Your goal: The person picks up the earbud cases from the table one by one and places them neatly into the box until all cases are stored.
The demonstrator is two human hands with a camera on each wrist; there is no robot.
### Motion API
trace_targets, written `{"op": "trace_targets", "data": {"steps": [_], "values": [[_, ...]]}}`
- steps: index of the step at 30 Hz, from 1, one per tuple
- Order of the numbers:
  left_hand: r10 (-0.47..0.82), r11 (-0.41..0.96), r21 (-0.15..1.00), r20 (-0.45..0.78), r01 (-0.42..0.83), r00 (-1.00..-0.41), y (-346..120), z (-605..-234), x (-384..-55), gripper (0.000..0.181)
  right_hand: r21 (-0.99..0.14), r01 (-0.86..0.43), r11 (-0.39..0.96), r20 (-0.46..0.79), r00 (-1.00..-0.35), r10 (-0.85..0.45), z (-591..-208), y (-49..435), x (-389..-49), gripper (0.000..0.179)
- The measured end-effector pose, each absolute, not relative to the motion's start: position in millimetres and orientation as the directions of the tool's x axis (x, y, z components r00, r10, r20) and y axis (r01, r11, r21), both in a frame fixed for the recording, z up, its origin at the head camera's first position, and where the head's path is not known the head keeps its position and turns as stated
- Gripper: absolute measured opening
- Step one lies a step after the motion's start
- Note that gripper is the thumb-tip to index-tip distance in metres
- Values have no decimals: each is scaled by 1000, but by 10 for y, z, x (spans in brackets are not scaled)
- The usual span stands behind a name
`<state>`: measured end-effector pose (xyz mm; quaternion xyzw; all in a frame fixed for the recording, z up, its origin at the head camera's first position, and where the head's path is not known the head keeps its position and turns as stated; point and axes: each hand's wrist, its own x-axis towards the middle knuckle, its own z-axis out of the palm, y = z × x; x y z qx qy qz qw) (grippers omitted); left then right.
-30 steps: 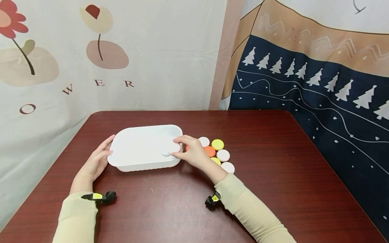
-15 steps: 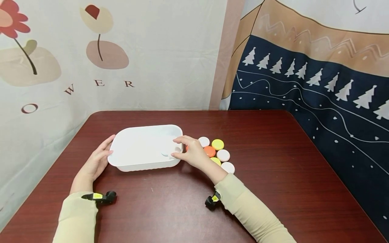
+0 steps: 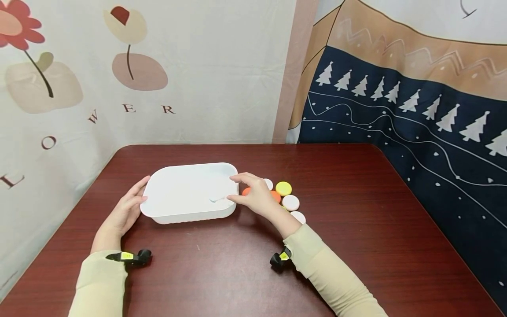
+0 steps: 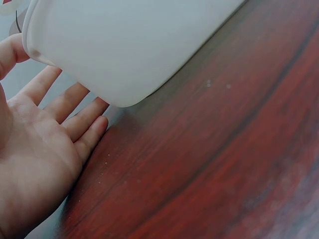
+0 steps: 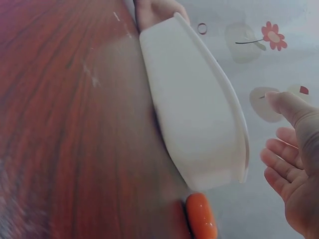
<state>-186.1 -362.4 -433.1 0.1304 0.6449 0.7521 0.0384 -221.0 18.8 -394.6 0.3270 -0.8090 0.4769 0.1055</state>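
One white, rounded-rectangular, plastic-looking box (image 3: 194, 216) sat centre-left in frame; left hand (image 3: 124, 209), unclenched, touched its end, likely bracing; right hand (image 3: 255, 193), grasping nothing, hovered at rim near round orange, yellow, white discs (image 3: 291, 202).

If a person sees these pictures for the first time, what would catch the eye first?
Probably the white, rounded, plastic-looking container on the reddish-brown table, with a bare left hand at its left end and a bare right hand at its right. Next, perhaps, the round yellow, orange and white discs just right of the container, partly hidden by the right hand.
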Motion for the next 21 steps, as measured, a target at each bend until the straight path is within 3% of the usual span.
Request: {"op": "trace_targets", "data": {"steps": [21], "values": [[232,-175,979,146,107,-962,-3635,-4334,-1859,60,-745,-569,348,460,-816,-349,-3866,439,-2315,48]]}}
